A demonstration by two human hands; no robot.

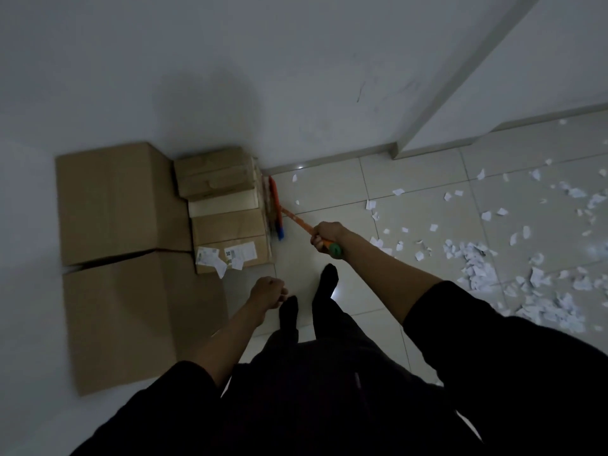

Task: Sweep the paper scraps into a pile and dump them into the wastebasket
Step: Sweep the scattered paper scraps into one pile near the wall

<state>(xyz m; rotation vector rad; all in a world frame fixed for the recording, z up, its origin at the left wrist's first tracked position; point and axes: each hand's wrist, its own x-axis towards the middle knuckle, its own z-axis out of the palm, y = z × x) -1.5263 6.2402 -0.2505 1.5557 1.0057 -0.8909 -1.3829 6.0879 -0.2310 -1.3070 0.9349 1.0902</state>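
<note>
- Pale tiled floor (329, 189) meets white wall; paper scraps (543, 291) strewn well right of cardboard boxes (112, 205).
- Box labels (240, 253) unreadable.
- Right hand (327, 235) grips broom (296, 218) handle beside boxes; left hand (268, 291) curled, empty.

Pale tiled floor (345, 192) stretching under my socked feet (324, 287). Paper scraps (477, 258) lying scattered across tiles to my right. Cardboard boxes (112, 205) sitting against wall. Broom head (275, 209) seemingly resting on tiles beside boxes.
</note>
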